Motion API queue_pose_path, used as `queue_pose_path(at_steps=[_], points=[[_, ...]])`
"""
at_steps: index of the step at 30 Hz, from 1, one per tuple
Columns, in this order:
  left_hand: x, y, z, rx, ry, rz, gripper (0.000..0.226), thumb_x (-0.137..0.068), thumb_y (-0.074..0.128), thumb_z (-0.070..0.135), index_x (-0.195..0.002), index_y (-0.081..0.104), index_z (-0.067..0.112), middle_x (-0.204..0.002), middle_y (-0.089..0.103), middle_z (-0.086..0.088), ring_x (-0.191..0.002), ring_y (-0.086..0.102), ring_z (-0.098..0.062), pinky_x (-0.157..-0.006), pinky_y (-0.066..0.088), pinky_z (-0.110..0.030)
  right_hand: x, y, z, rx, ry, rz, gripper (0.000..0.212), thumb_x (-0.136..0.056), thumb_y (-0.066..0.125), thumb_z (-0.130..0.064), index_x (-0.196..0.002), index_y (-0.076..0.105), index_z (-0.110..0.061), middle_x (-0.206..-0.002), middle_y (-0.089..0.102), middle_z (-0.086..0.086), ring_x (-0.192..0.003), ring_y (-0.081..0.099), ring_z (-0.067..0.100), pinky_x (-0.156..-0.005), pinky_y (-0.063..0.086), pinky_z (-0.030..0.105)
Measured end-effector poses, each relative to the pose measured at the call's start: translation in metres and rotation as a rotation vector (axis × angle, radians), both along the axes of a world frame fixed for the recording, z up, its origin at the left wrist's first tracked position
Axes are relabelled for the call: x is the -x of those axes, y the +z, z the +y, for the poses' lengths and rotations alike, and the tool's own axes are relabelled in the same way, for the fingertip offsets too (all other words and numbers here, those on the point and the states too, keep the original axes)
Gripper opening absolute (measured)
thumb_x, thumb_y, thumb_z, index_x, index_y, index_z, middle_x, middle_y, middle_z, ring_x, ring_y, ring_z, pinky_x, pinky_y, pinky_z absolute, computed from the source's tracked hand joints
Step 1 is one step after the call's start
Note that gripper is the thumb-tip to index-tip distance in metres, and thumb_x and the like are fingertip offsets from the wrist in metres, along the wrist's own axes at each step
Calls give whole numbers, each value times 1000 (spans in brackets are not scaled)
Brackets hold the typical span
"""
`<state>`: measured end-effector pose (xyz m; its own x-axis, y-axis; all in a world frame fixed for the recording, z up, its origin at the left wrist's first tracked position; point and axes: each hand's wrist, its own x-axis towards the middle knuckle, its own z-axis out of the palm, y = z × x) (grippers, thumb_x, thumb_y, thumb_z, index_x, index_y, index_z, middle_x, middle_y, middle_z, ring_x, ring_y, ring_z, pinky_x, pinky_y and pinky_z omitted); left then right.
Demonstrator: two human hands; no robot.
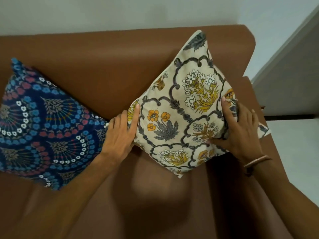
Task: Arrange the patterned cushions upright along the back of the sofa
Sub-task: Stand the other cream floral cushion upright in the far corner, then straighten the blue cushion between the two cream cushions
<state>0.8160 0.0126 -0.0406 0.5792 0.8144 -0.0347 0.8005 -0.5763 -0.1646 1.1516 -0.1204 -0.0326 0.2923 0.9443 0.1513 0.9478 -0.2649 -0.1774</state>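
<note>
A cream cushion with yellow and grey flowers leans against the back of the brown sofa near its right end, turned so one corner points up. My left hand grips its left edge, thumb on the front. My right hand grips its right edge, fingers spread over the fabric. A dark blue cushion with blue, pink and white dots leans against the sofa back at the left, touching my left hand's side.
The sofa's right armrest runs just beyond the cream cushion. A pale wall stands behind the sofa. White floor and a grey panel lie to the right. Bare brown seat stretches in front.
</note>
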Motion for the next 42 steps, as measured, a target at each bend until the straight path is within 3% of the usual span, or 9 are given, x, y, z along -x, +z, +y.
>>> queue_pose_path(at_steps=[5,10,13,16,22,30,35,39,42], points=[[37,8,17,-56,43,53,150,-57,90,53,-158,-9,1,-145,46,-24,-137,45,-35,-116,20,-70,41,0,-22,-118,-100,-105,118,-76,88,-50,-165,20,-12,-169,10,35,-160,8,47,-126,11,71],[74,7,47,81,6,558,145,-60,61,89,-157,2,-1,-160,31,-16,-152,20,-31,-115,-13,-74,163,-4,-8,-376,337,-167,72,-97,66,-37,-159,36,-16,-169,20,24,-162,11,33,-126,11,70],[79,5,57,55,-91,607,144,-59,72,80,-155,6,-5,-144,44,-16,-137,38,-34,-121,-4,-66,206,-1,50,-186,443,-257,96,-81,79,-48,-161,37,-17,-171,24,22,-161,19,35,-127,9,69],[91,15,57,52,-183,535,134,-61,83,65,-151,11,-4,-124,54,-11,-112,50,-28,-110,35,-45,209,-5,92,-140,403,-444,77,-88,74,-39,-157,45,-17,-165,39,19,-155,35,33,-125,18,64],[128,48,42,-4,-376,374,103,-64,89,32,-143,34,-6,-89,61,-12,-80,55,-28,-75,46,-39,221,-33,94,-150,379,-506,66,-97,55,-17,-161,37,-17,-166,36,20,-155,35,31,-125,19,60],[77,70,70,-128,-456,387,119,-63,85,57,-146,25,-3,-98,55,-7,-88,50,-24,-82,41,-37,214,-23,87,-3,389,-438,100,-84,75,-37,-165,22,-16,-172,23,18,-160,22,31,-129,6,60],[77,61,66,-225,-461,274,133,-62,79,70,-153,16,-4,-119,46,-16,-109,47,-32,-109,37,-47,214,-19,87,40,374,-396,119,-71,83,-59,-165,23,-17,-173,22,18,-160,22,33,-129,5,61],[128,50,26,-206,-331,-34,123,-73,77,57,-158,9,-2,-141,38,-24,-134,37,-42,-124,9,-52,214,-23,84,-45,361,-415,95,-89,66,-61,-165,26,-21,-170,30,18,-157,31,33,-128,13,61],[212,41,6,-177,-169,-177,104,-83,72,46,-157,16,0,-145,36,-24,-137,37,-41,-124,19,-53,217,-23,84,-54,325,-456,83,-95,59,-55,-164,29,-20,-169,31,20,-156,33,35,-126,17,63]])
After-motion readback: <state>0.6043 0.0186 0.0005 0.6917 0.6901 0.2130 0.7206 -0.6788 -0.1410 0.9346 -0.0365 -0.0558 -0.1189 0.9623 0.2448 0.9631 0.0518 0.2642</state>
